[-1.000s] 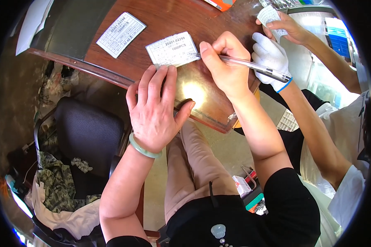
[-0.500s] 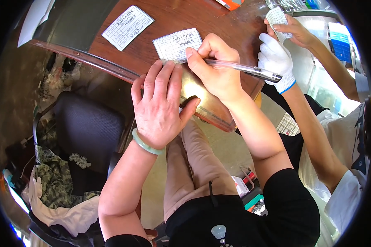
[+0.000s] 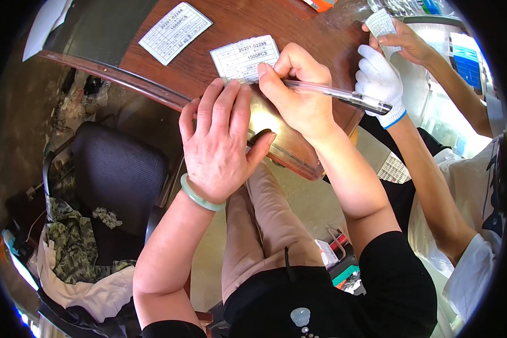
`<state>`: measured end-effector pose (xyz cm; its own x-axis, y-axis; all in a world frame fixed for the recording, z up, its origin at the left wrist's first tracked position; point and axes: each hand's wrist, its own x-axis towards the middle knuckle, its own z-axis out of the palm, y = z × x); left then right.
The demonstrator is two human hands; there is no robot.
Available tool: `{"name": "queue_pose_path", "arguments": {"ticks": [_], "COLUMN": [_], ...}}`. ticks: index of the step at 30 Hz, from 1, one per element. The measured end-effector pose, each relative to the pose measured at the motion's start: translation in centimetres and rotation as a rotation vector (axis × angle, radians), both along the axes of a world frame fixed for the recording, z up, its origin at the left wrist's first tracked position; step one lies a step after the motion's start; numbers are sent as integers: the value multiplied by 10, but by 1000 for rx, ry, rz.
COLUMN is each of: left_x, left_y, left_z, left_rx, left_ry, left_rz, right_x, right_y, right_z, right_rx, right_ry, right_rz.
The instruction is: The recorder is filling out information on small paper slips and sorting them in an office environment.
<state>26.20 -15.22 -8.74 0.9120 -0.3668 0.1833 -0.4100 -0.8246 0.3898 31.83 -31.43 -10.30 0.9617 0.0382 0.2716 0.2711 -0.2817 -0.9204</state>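
A white printed label (image 3: 244,56) lies on the brown wooden table (image 3: 118,62) in front of me. My left hand (image 3: 217,141) rests flat at the table's edge, its fingertips on the label's lower edge and its thumb spread out to the side. In my right hand (image 3: 301,93) I grip a clear pen (image 3: 343,97), slanting with its dark end to the right. The pen's tip is hidden behind my fingers at the label's lower right. A second label (image 3: 176,34), with handwriting on it, lies to the left, apart from both hands.
At the right a co-worker's white-gloved hand (image 3: 379,79) and bare hand (image 3: 405,42) are close beside my pen; the bare one holds a paper slip (image 3: 381,31). A black chair (image 3: 118,158) with clothing (image 3: 70,248) stands at the left. An orange box (image 3: 321,4) sits at the back.
My view has shifted slightly. My hands keep nearly the same place on the label, the pen still in my right hand. The co-worker's hands have barely moved.
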Motion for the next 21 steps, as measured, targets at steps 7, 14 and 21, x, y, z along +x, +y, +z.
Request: {"name": "queue_pose_path", "arguments": {"ticks": [7, 14, 21], "left_x": [1, 0, 0], "left_y": [1, 0, 0], "left_z": [-1, 0, -2], "left_rx": [2, 10, -8], "left_ry": [1, 6, -1], "left_rz": [-4, -4, 1], "right_x": [0, -3, -3], "right_y": [1, -1, 0], "right_z": [0, -2, 0], "right_rx": [-2, -13, 47], "right_ry": [-10, 26, 23], "right_rz": [6, -4, -40]}}
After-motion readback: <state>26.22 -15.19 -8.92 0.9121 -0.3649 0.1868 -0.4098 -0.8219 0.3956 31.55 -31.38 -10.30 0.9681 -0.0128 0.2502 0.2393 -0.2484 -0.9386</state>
